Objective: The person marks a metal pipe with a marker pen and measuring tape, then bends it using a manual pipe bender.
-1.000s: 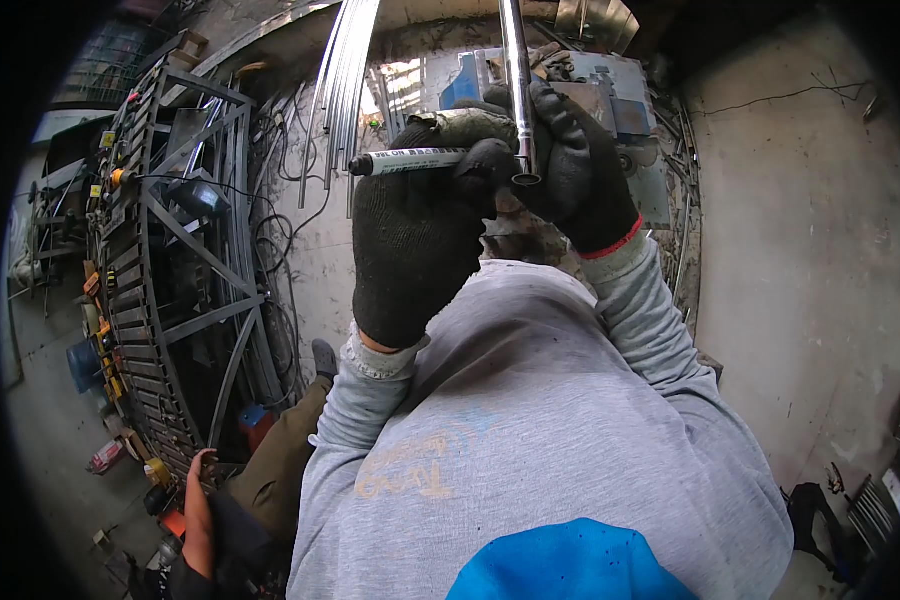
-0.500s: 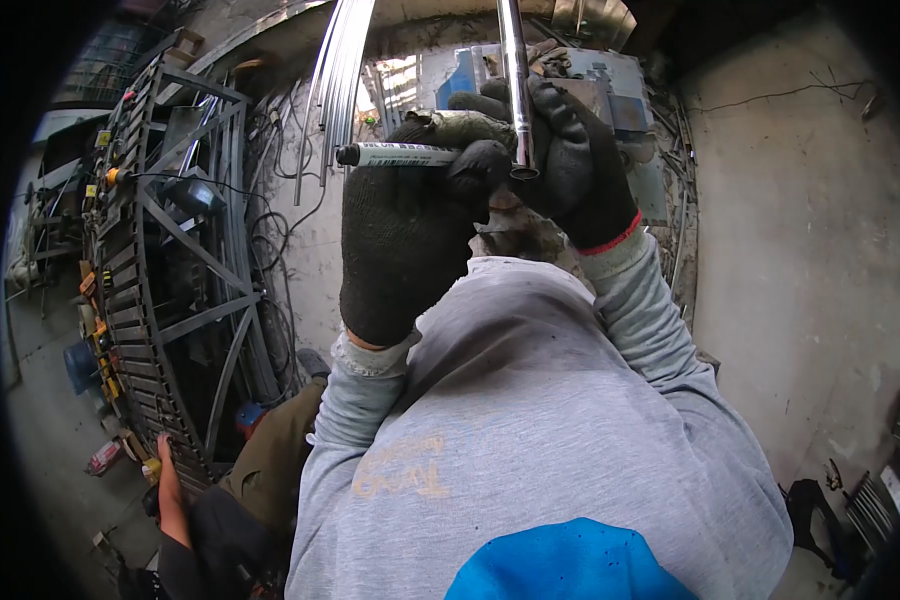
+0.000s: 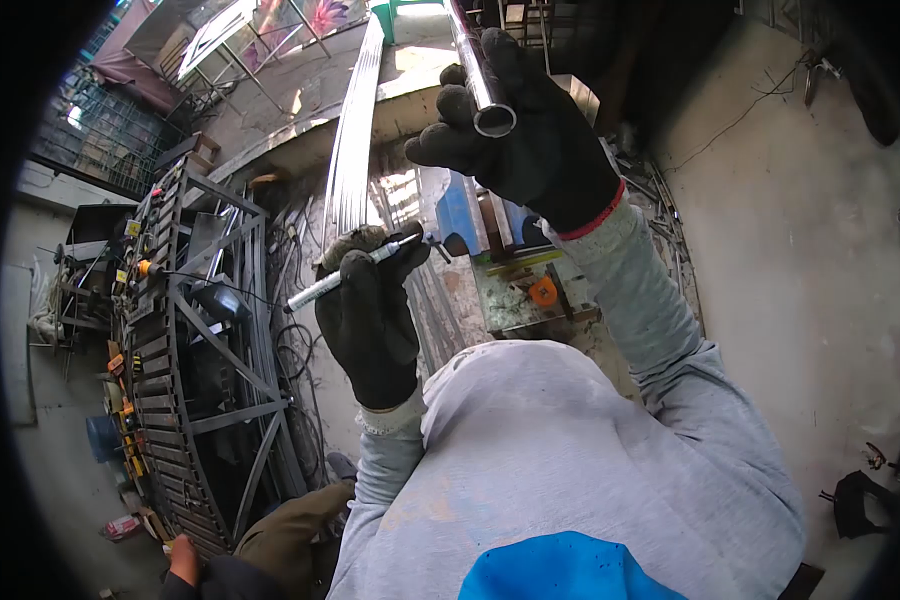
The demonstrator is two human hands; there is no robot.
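Note:
My left hand (image 3: 370, 325), in a black glove, is closed around a white marker pen (image 3: 315, 292). The pen lies slantwise across the fingers, its dark end towards the upper right. Higher up, my right hand (image 3: 555, 150), also gloved in black, holds a shiny round metal pipe (image 3: 482, 85). The pipe's open end faces me, and its far part runs out of the top of the view. Fingers show to the left of the pipe, with the thumb side on its right. The two hands are apart.
Below the right hand stands a blue metal machine (image 3: 460, 212) by a worktable (image 3: 505, 315) bearing an orange tape measure (image 3: 543, 291). Long metal bars (image 3: 353, 140) lie beyond my left hand. A steel frame rack (image 3: 225, 345) stands left, with another person's hand (image 3: 183, 558) near its bottom end.
My hands have moved apart: the right went up with the pipe, the left down and left with the marker pen. The view has shifted, revealing the worktable and tape measure.

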